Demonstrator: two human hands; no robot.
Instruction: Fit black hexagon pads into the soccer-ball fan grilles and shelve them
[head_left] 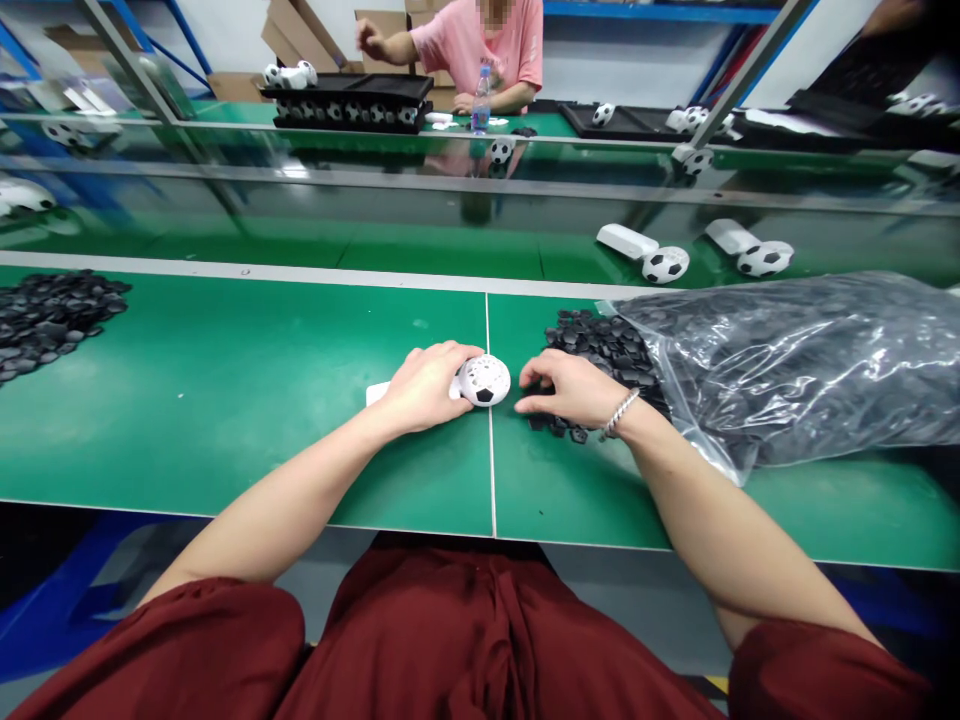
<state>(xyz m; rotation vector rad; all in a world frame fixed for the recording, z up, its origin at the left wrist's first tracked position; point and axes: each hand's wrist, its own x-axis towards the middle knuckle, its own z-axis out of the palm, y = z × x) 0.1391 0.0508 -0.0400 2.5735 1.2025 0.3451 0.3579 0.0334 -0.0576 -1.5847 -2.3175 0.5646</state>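
Observation:
My left hand [431, 385] is closed around a white soccer-ball-shaped piece [486, 380] with a flat white handle that sticks out behind the palm. One black pentagon shows on the near side of the ball; the rest of its visible face is white with small holes or marks. Just to the right, my right hand [574, 388] hovers with thumb and fingers curled but apart, and no piece can be made out between the fingertips. Beneath and behind it lies a pile of small black pentagon pieces [600, 335].
A clear plastic bag [810, 370] of black pieces lies at the right, and another black heap [52, 315] at the far left. Two ball pieces [665, 264] [765, 258] rest on the green conveyor [375, 240]. Across it, a person [487, 50] sits near black trays [349, 105] and a bottle [481, 102].

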